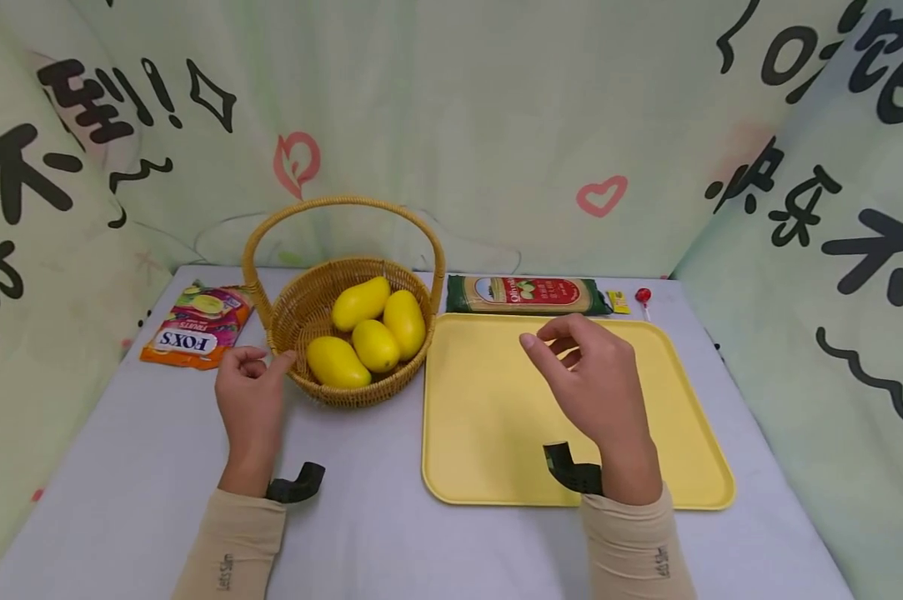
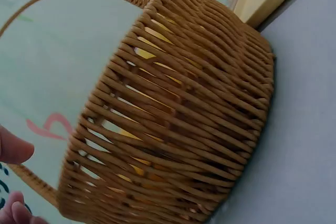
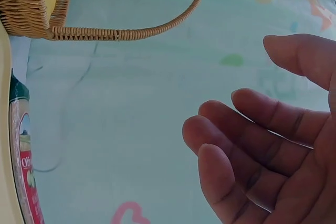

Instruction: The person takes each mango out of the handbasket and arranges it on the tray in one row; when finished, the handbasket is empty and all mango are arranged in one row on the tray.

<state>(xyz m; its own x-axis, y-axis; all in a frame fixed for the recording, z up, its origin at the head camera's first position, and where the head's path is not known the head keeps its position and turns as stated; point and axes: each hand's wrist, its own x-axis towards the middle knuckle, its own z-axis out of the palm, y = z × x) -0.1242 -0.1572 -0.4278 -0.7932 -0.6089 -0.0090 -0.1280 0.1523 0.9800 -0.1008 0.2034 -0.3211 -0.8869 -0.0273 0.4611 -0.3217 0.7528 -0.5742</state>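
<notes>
A wicker basket [image 1: 319, 287] with a tall arched handle holds several yellow mangoes [image 1: 376, 346]. My left hand [image 1: 252, 400] is at the basket's near left side, its fingers loosely bent. In the left wrist view its thumb [image 2: 16, 148] and fingertips stand apart with nothing between them; whether it touches the rim I cannot tell. Over the yellow tray [image 1: 489, 450] hovers my right hand [image 1: 597, 375]. The right wrist view shows that hand [image 3: 273, 145] with relaxed fingers and nothing held.
An orange and pink FOX'S candy bag [image 1: 199, 325] lies left of the basket. Behind the tray are a pack of noodles [image 1: 526, 294], a small yellow packet [image 1: 618, 302] and a red lollipop [image 1: 643, 296]. A printed curtain [image 1: 496, 133] hangs behind the white-covered table [image 1: 376, 533].
</notes>
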